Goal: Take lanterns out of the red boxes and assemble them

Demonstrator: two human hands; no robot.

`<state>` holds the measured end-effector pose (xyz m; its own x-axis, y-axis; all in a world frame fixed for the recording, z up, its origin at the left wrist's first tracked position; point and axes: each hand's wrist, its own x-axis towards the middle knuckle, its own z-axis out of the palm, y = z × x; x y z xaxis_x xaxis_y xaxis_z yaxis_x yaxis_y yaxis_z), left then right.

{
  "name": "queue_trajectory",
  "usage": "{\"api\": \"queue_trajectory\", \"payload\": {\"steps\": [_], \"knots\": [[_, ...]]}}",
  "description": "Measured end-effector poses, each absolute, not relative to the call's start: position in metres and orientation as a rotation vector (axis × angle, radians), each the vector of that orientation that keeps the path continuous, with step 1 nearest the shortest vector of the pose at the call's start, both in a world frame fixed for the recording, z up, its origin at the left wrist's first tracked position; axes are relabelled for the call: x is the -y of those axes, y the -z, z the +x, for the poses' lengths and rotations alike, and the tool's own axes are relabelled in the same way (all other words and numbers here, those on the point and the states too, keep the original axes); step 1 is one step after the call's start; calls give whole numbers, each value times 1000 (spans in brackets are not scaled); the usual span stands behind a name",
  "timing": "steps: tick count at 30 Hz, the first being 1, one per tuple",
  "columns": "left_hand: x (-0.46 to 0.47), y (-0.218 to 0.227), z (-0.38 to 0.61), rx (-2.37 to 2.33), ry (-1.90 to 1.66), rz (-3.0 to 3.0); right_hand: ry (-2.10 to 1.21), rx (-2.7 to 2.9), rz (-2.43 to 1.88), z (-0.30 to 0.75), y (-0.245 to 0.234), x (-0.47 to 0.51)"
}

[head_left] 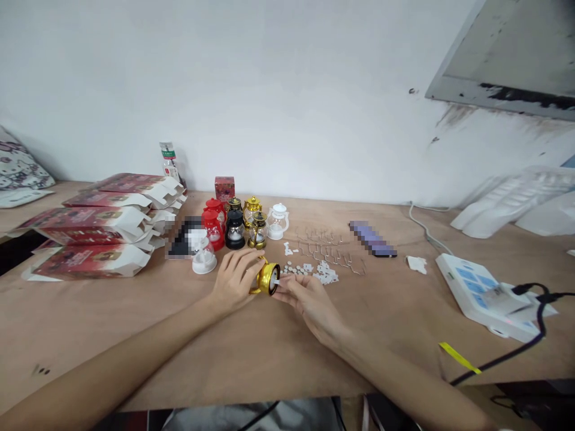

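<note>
My left hand (236, 280) is wrapped round a small gold lantern (268, 277), which lies tipped on its side with its dark-rimmed base facing right. At that base the fingertips of my right hand (312, 298) pinch a small white strip (277, 282); its far end meets the opening, and I cannot tell how deep it sits. Just behind my right hand lie small round discs (296, 267) and a pile of white plastic pieces (326, 273). Bent metal wires (330, 254) are laid out in rows beyond them. A white lantern (204, 258) stands left of my left hand.
Red (213, 224), black (235, 230), gold (254, 209) and white lanterns (278, 221) stand grouped behind my hands. Red printed boxes (90, 227) are stacked at the left. A purple phone (371, 238) and a white power strip (480, 293) with black cables lie to the right.
</note>
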<state>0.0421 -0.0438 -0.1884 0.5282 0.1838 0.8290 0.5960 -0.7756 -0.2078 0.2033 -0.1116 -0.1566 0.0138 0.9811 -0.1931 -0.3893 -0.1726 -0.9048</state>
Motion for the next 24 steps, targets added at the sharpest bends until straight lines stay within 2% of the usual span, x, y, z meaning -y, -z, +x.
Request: {"api": "queue_trajectory", "payload": {"steps": [24], "knots": [[46,184,45,529,1173,-2202,-1391,770,-1077,200,161,111]]}}
